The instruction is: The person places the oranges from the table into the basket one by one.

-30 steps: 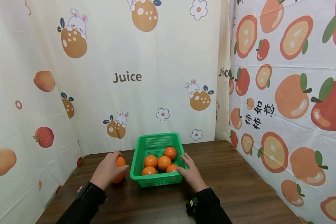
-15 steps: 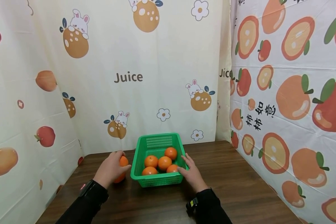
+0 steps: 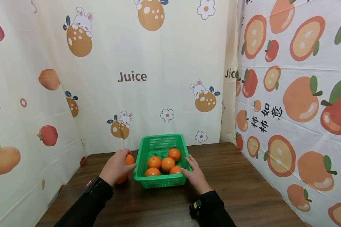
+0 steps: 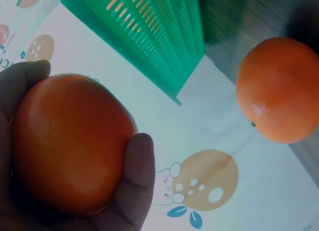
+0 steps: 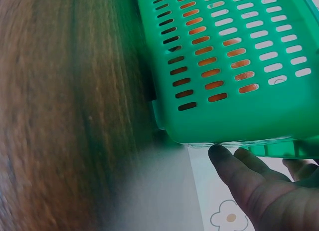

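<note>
1. Just left of a green basket [image 3: 160,162], the person's left hand [image 3: 115,166] curls its fingers and thumb round an orange [image 4: 70,143], lifted clear of the wooden table [image 3: 244,186].
2. Below and a little behind that grip, a second orange [image 3: 121,178] lies on the table; the left wrist view shows it apart from the held fruit [image 4: 279,89].
3. To the right of the grip, the basket holds four oranges [image 3: 166,164] bunched in its near half.
4. On the far side of the basket from the grip, the right hand [image 3: 195,175] rests with relaxed, straight fingers [image 5: 239,173] against the basket's right rim, steadying it without clasping it.
5. Judged from this, the step in hand looks like carrying the gripped orange toward the basket. The next move would likely call for raising it over the left rim and setting it down in a gap among the fruit, gently, so none rolls out.
6. The held orange is nearly round, slightly flattened, so it has no clear long axis. Its stem end is hidden by the palm, so which way it points cannot be told.
7. The basket's long axis runs away from the person, toward the printed fruit curtain [image 3: 130,77] behind it.
</note>
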Available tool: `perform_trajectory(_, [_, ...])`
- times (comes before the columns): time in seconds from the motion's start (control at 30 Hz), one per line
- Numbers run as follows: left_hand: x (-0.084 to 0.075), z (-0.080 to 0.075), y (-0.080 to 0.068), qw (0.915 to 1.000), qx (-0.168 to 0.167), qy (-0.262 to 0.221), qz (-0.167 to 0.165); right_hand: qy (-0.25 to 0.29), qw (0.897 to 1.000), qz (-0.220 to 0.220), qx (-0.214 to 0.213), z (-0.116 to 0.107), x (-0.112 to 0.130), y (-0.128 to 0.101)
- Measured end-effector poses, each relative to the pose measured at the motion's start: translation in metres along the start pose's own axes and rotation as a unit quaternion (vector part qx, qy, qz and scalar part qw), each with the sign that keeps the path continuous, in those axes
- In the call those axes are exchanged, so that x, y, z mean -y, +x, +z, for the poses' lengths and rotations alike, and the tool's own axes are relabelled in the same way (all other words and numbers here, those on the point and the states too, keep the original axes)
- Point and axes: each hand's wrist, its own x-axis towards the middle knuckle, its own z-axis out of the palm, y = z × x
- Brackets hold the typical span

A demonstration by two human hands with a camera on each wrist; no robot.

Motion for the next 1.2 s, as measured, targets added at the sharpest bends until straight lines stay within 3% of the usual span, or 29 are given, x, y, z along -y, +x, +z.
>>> perform_trajectory(0.33, [-0.005, 0.006, 0.004, 0.9999, -0.001, -0.009, 0.010, 0.014, 1.000, 0.008, -0.001, 0.000, 0.000, 0.000])
perform_trajectory(0.6, [-0.004, 0.009, 0.013, 0.9957, 0.027, -0.087, 0.013, 0.012, 1.000, 0.010, -0.003, 0.000, 0.001, 0.000])
perform_trajectory(0.9, [-0.005, 0.009, 0.018, 0.9922, 0.038, -0.117, 0.018, 0.003, 1.000, 0.001, 0.001, 0.000, 0.001, 0.000])
perform_trajectory(1.2, [-0.006, 0.020, 0.031, 0.9811, 0.072, -0.179, 0.020, -0.003, 1.000, -0.007, 0.001, 0.001, 0.000, -0.002])
